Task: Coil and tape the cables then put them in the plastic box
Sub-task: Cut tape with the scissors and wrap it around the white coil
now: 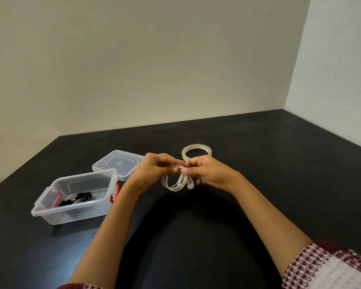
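Over the middle of the dark table (258,184), both hands meet, raised a little above the surface. Left hand (154,167) and right hand (208,172) each curl their fingers in and pinch the top of a coiled white cable (174,182); fingertips nearly touching at the pinch. Coil hangs below the hands in loose loops, an earbud (190,185) showing at its right side. Whether tape is already on the coil, cannot tell.

Tape roll (196,151) lies flat on the table just behind the right hand, partly hidden by it.

Plastic box (50,209) sits open to the left, well apart from the hands. A coiled black cable (79,199) lies inside it. Clear lid (118,163) rests flat just behind the box, red clips (117,190) between them.

Patterned sleeve (325,268) pushed up the right forearm.
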